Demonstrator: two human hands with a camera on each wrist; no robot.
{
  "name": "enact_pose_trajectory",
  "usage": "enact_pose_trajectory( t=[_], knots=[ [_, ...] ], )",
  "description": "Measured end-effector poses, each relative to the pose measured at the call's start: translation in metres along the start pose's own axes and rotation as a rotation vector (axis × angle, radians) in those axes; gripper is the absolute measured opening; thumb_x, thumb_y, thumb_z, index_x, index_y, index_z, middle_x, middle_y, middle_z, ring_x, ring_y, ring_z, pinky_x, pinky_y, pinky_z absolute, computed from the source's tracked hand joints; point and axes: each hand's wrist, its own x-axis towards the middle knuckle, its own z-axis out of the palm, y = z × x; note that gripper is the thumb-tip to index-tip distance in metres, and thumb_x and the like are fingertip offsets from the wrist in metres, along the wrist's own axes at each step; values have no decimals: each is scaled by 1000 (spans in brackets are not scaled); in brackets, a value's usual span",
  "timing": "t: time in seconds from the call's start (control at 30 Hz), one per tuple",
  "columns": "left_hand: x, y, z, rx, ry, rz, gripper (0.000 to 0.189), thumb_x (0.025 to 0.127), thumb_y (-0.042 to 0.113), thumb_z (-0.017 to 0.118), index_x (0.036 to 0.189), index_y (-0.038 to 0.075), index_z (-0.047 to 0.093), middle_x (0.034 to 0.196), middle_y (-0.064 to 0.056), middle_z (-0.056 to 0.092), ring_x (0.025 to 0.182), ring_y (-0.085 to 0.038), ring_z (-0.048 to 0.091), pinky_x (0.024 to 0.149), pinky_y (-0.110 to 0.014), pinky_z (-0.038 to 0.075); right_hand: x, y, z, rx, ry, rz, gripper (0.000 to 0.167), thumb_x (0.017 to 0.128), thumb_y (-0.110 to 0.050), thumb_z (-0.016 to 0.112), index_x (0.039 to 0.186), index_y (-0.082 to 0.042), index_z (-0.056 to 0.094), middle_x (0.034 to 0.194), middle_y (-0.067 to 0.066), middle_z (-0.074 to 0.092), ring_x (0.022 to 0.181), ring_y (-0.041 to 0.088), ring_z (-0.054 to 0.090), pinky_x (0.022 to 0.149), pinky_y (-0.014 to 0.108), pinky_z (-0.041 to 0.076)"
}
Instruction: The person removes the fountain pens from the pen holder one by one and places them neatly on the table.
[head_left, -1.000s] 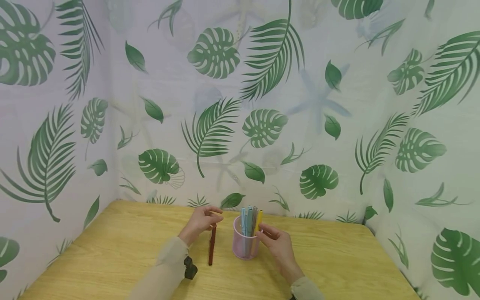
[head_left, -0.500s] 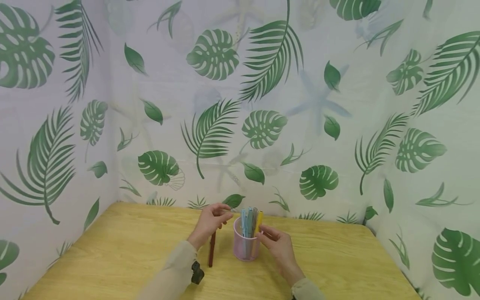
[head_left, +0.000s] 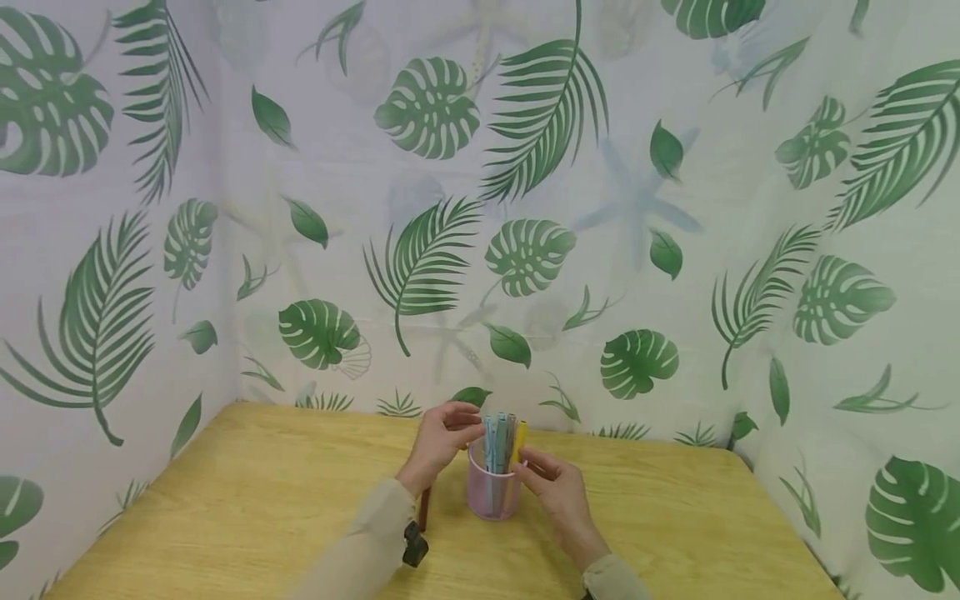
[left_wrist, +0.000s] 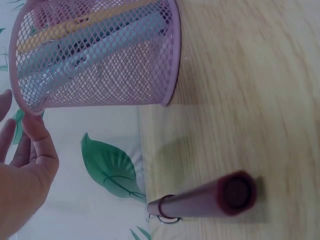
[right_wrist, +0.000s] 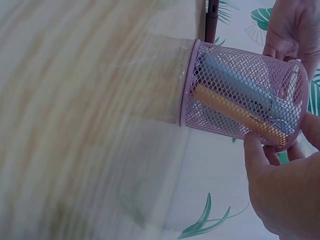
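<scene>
A pink mesh pen cup [head_left: 492, 497] stands upright on the table, holding several pens: light blue ones [head_left: 491, 442], a grey one and a yellow one [head_left: 520, 440]. My right hand [head_left: 558, 500] grips the cup near its rim, thumb and fingers against the mesh in the right wrist view. From the left, my left hand [head_left: 444, 442] reaches to the rim beside the blue pens, its fingers loosely bent and holding nothing. A dark red pen with a clip [left_wrist: 205, 199] lies on the table left of the cup, partly hidden by the left forearm in the head view.
The wood-patterned table [head_left: 300, 475] reaches back to a white cloth wall [head_left: 555, 333] printed with green leaves, which also encloses both sides. A black wrist device [head_left: 415, 545] sits on the left sleeve.
My left hand has moved right, from above the dark red pen to the cup's rim. The right hand stays at the cup, and the cup has not moved.
</scene>
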Motion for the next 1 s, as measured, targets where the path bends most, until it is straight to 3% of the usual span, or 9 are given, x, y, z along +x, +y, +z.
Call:
enact_pose_trajectory(
  t=[0.13, 0.27, 0.37, 0.77, 1.0],
  knots=[
    [-6, 13, 3, 17, -9, 3, 32, 89, 8, 71, 120, 0, 64, 118, -24, 67, 107, -36, 66, 81, -37, 58, 1, -1, 0, 1, 2, 1, 40, 91, -16, 71, 127, 1, 62, 133, 20, 60, 126, 36, 55, 102, 42, 49],
    [-4, 14, 5, 37, -4, 9, 34, 89, 7, 71, 121, -1, 63, 118, -25, 66, 108, -37, 65, 87, -41, 57, 1, -4, 0, -4, -4, 2, 40, 92, -16, 70, 128, 0, 62, 135, 20, 59, 127, 37, 54, 104, 44, 47],
    [2, 4, 7, 43, 7, -5, 35, 88, 9, 73, 120, 1, 64, 116, -22, 68, 106, -33, 66, 89, -40, 56, 1, -4, -1, -8, -9, 5, 41, 92, -16, 69, 129, 0, 61, 136, 20, 58, 128, 38, 53, 104, 45, 46],
    [1, -1, 16, 58, 16, -46, 37, 85, 11, 76, 120, 7, 66, 113, -16, 69, 102, -25, 64, 88, -39, 55, -2, -2, -2, -6, -8, -8, 42, 92, -18, 70, 128, 2, 61, 134, 20, 60, 127, 38, 54, 103, 46, 47],
    [1, -4, 19, 129, 14, -32, 35, 86, 9, 74, 120, 7, 66, 110, -13, 69, 101, -26, 63, 86, -40, 55, -2, -2, -1, 2, -4, -5, 40, 92, -16, 70, 126, 2, 63, 135, 20, 59, 126, 37, 55, 103, 46, 47]
  ],
)
